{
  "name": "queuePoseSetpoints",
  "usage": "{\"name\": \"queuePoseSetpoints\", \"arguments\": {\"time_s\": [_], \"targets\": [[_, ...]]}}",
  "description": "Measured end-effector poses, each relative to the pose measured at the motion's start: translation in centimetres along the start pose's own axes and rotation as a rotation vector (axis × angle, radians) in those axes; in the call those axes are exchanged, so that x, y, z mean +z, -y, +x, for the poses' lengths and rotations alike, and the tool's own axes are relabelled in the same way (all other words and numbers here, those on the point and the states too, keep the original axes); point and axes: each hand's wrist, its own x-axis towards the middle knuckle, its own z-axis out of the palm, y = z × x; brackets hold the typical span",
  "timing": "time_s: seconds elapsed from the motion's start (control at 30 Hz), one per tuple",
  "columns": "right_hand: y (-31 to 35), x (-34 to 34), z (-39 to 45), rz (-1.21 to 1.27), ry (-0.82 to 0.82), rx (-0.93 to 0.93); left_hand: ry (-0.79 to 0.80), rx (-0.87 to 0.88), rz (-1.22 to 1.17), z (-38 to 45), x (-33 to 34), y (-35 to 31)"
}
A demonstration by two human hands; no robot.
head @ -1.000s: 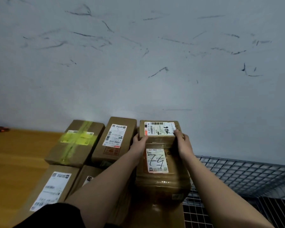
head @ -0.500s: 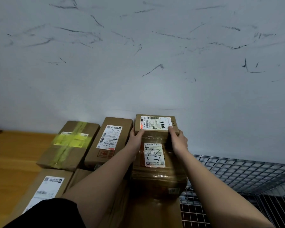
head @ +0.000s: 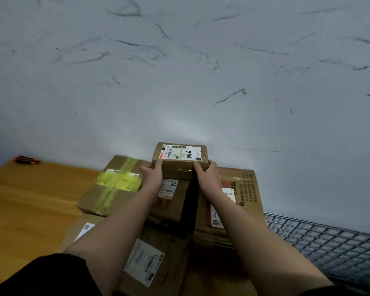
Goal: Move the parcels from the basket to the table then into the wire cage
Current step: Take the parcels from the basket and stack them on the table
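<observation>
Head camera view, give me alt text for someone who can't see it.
Both hands, left hand and right hand, hold a small labelled parcel above other cardboard parcels on a wooden table, against a scuffed wall. A wire cage sits at right.

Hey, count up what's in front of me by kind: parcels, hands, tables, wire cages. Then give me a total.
Parcels: 6 plainly seen
Hands: 2, left hand and right hand
Table: 1
Wire cage: 1
Total: 10
</observation>
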Motion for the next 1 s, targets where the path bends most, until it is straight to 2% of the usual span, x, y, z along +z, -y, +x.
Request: {"name": "queuePoseSetpoints", "arguments": {"time_s": [0.1, 0.17, 0.27, 0.37, 0.53, 0.63, 0.83, 1.0], "targets": [[0.6, 1.3, 0.4, 0.035, 0.072, 0.023, 0.02, -0.029, -0.014, 1.0, -0.9, -0.2], [0.9, 1.7, 0.5, 0.035, 0.103, 0.018, 0.02, 0.012, 0.004, 1.5, -1.3, -0.2], [1.3, 1.8, 0.3, 0.009, 0.118, 0.006, 0.095, 0.02, -0.008, 3.8, -1.7, 1.2], [1.4, 1.4, 0.1, -0.026, 0.106, 0.011, 0.169, -0.003, -0.027, 1.3, -2.5, 0.1], [3.0, 0.3, -2.7, -0.145, -0.113, -0.133, 0.098, 0.028, 0.035, 0.0, -5.7, 0.4], [5.1, 0.9, -5.8, -0.154, -0.141, -0.229, 0.014, 0.129, 0.073, -1.3, -9.4, 0.5], [8.3, 7.6, -15.4, -0.211, 0.005, -0.269, -0.118, 0.236, 0.103, -5.5, -21.5, 3.3], [8.1, 17.3, -25.3, -0.254, 0.178, -0.289, -0.234, 0.147, 0.085, -10.6, -34.1, 8.6]]}}
